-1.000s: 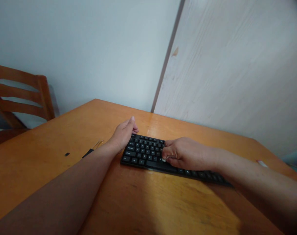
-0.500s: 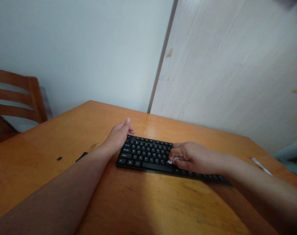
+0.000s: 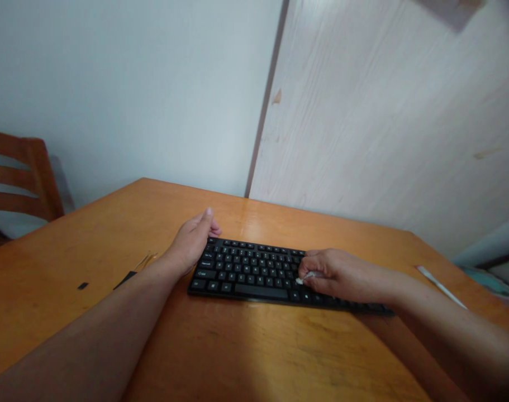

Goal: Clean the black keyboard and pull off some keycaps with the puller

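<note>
My right hand point(image 3: 330, 271), pinching a wad point(image 3: 300, 281), slides toward three o'clock, baring more keyboard point(image 3: 254, 272); whether my left hand point(image 3: 191, 241) grips is unclear.

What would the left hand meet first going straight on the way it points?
Likely the pale, flat wall beyond the far edge of the orange-brown wooden table; only tabletop shows between that and the left hand, though depth is unclear.
</note>
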`<action>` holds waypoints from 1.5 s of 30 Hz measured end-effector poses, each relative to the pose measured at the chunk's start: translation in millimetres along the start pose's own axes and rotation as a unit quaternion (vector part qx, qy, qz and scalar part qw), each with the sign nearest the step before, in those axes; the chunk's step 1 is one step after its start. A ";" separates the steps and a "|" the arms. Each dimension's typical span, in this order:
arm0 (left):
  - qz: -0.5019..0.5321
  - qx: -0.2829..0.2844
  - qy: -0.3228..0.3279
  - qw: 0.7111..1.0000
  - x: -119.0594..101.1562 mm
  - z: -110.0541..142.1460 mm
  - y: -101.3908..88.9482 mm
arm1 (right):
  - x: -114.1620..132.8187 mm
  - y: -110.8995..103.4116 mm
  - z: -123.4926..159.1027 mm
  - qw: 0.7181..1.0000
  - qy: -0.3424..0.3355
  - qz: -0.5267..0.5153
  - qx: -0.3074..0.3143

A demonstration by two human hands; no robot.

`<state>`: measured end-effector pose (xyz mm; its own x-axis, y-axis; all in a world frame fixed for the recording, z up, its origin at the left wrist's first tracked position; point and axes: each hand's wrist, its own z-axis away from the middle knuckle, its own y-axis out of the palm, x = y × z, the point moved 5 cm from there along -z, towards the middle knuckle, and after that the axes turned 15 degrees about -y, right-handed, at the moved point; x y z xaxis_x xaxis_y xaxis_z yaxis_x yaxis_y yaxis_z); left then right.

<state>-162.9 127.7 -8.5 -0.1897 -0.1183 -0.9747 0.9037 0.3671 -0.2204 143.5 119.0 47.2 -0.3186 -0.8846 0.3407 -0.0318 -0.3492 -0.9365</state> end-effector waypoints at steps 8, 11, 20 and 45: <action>0.000 -0.002 -0.002 1.000 -4.2 3.8 -0.4 | -8.1 1.5 19.1 0.998 0.060 -0.007 -0.009; 0.002 -0.003 -0.006 1.000 -3.7 3.9 -0.1 | -14.9 3.5 28.6 0.997 0.075 -0.010 -0.016; -0.008 -0.006 -0.002 1.000 -3.9 3.0 -1.1 | -22.4 -0.8 56.4 0.989 0.136 -0.043 -0.046; 0.001 0.000 -0.003 1.000 -3.9 4.2 1.8 | 6.1 11.2 13.0 0.995 0.063 -0.009 -0.071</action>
<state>-158.9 125.0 -4.9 -0.1858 -0.1227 -0.9749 0.9041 0.3673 -0.2186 153.5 105.7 39.8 -0.4320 -0.8300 0.3528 -0.1698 -0.3093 -0.9357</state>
